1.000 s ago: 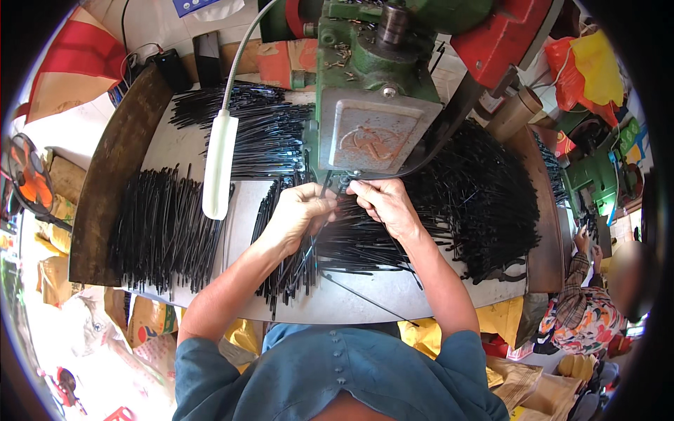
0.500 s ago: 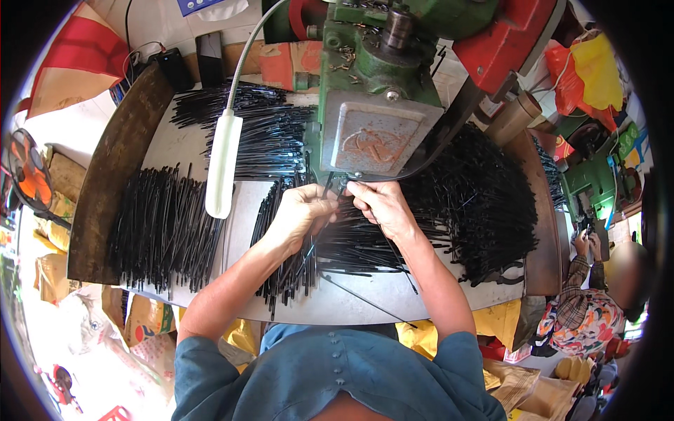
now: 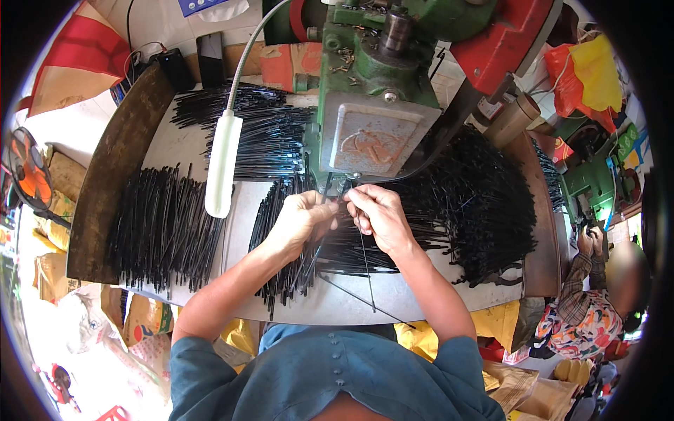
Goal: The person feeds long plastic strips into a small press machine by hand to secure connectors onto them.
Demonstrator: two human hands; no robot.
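In front of the green machine [image 3: 379,84], both hands work close together, just below its grey front plate. My left hand [image 3: 302,219] is closed, fingers pinched on a thin black rod [image 3: 327,185] that shows above the fingertips. A second thin black rod [image 3: 368,274] hangs down from my right hand [image 3: 382,216], whose thumb and forefinger are pinched near the machine's working point. The fingertips partly hide the rod ends. Under and beside the left hand lies a bundle of black rods [image 3: 270,235]. One loose rod [image 3: 358,296] crosses the table's front.
Piles of black rods lie at the left [image 3: 165,228], back [image 3: 263,140] and right [image 3: 484,203] of the metal table [image 3: 242,281]. A white lamp [image 3: 225,165] hangs at the left. Pliers [image 3: 509,274] lie front right. Another person [image 3: 586,288] works at a machine far right.
My right hand has turned slightly and the rod hanging from it has swung left to nearly upright. Its fingertips have dropped a little from the machine. My left hand has barely moved.
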